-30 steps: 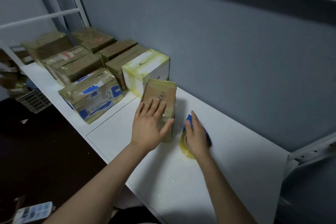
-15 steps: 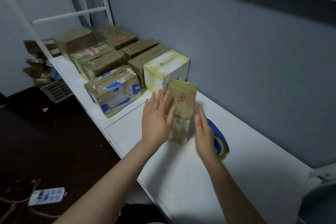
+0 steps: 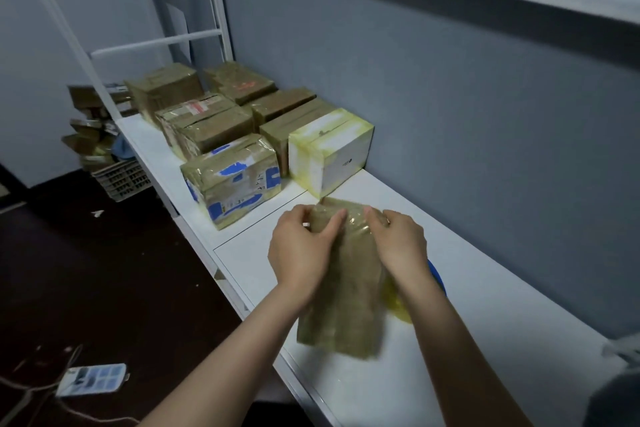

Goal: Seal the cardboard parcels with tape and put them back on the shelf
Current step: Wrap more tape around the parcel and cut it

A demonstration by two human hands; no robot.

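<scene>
A small brown cardboard parcel [image 3: 343, 291] wrapped in glossy tape is held over the white shelf [image 3: 485, 340], blurred by motion. My left hand [image 3: 303, 250] grips its left side near the far end, fingers curled round the edge. My right hand [image 3: 398, 246] grips the right side of that same end. A roll of yellowish tape on a blue dispenser [image 3: 434, 279] lies on the shelf just right of the parcel, mostly hidden behind my right wrist.
Several taped parcels stand in rows at the far left of the shelf, among them a white and yellow box [image 3: 332, 149] and a blue-marked box [image 3: 232, 177]. Grey wall behind. A crate [image 3: 121, 178] and a power strip [image 3: 91, 380] lie on the dark floor.
My right hand left the tape roll and took the parcel's right side. Both hands now grip the parcel, which has tipped and come nearer to me. The view shifted left.
</scene>
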